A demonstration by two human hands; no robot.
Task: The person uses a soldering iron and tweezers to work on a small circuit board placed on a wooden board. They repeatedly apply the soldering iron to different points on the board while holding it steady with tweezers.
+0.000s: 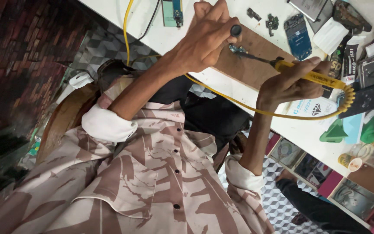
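Observation:
My left hand (pixel 208 39) is closed around a small tool with a round black end (pixel 236 30). It presses down beside a small circuit part (pixel 239 49) lying on a brown wooden board (pixel 256 65). My right hand (pixel 291 80) grips the yellow handle of a soldering iron (pixel 321 78). The iron's dark tip (pixel 256 56) reaches left to the circuit part, just under my left fingers. A yellow cable (pixel 239 102) runs from the iron's coiled end under both forearms and up across the table.
On the white table (pixel 239 89) lie a blue phone circuit board (pixel 298 37), a green board strip (pixel 172 11), small dark parts, packets and green plastic picks (pixel 334 132). A small cup (pixel 350 162) stands near the edge. Shelves with packages sit below, next to another person's dark-clad leg (pixel 312 203).

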